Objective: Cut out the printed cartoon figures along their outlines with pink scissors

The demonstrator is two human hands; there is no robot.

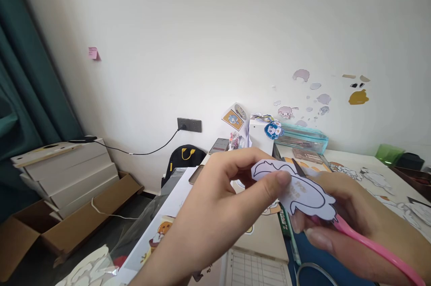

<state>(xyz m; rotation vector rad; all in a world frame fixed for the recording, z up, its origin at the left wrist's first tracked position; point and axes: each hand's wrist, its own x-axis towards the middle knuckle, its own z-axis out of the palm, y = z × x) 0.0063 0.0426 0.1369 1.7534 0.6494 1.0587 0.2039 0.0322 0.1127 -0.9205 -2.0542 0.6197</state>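
My left hand point(218, 207) pinches a white paper cutout point(311, 198) between thumb and fingers. A black outline and faint gold print run across the paper, whose edge is partly trimmed. Close on its right, my right hand point(367, 205) is closed around scissors with a pink handle point(380, 248). A dark blade tip point(298, 167) shows just beyond the paper's upper edge; the rest of the blades is hidden behind it. Whether the blades are apart I cannot tell. Both hands are raised above the desk.
Paper cutouts point(377, 179) lie on the desk at right. Behind the hands stand a white box point(261, 135) and a clear teal pencil case point(301, 138). A gridded sheet point(257, 272) lies in front. Leftward are a black backpack point(185, 158) and an opened carton point(90, 218).
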